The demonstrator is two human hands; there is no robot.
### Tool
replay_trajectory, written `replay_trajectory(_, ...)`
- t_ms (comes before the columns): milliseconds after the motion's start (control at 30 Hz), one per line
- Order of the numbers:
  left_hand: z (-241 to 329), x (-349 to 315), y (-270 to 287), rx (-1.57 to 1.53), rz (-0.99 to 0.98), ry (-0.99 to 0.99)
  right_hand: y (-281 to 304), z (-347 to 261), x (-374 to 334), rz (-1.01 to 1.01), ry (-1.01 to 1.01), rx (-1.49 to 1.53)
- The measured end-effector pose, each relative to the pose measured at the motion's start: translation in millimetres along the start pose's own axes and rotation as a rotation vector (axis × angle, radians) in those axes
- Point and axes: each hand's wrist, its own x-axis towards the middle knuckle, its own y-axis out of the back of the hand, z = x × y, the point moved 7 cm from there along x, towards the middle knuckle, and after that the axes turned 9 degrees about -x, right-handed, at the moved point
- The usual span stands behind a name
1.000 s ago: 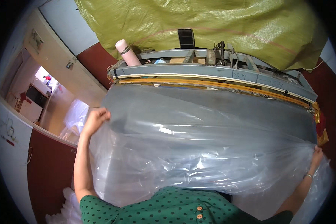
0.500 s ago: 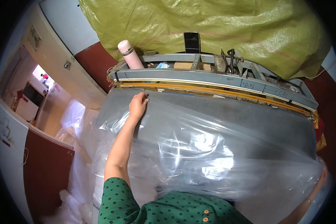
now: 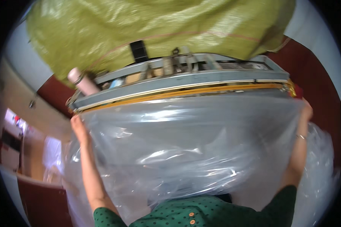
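A wide sheet of clear plastic film [image 3: 185, 136] lies stretched over the grey work surface, its far edge running close to an orange-yellow strip [image 3: 170, 92]. My left hand [image 3: 79, 128] is closed on the film's far left corner, just below the left end of that strip. At the opposite side, my right hand [image 3: 306, 110] grips the far right corner, beside something red and gold [image 3: 294, 90]. Both arms reach forward, and the film hangs back toward my body in shiny folds. The fingertips are partly blurred.
Behind the strip runs a grey metal frame [image 3: 185, 78] holding clamps [image 3: 176, 64] and small items. A pink bottle [image 3: 83, 82] and a black phone [image 3: 139, 52] stand there. A yellow-green woven sheet [image 3: 159, 22] covers the back. More film bunches at right [image 3: 320, 159]; a doorway opens left.
My right hand has moved far up and forward with the film's edge. The left hand has shifted to the left corner. The film now covers most of the grey surface, and the view has turned.
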Motion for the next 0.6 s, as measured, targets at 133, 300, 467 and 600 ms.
replay_trajectory(133,-141,40,54,0.193,-0.086,0.065,-63,-65,-24,0.042,-0.191,0.316)
replay_trajectory(300,-189,69,41,0.025,-0.115,0.086,-81,-119,-25,-0.065,-0.281,0.761)
replay_trajectory(467,-193,82,18,0.005,-0.066,0.018,-89,-126,-17,-0.022,-0.28,0.669)
replay_trajectory(600,-187,73,5,-0.013,-0.078,0.078,-90,-119,-19,0.052,-0.272,0.561)
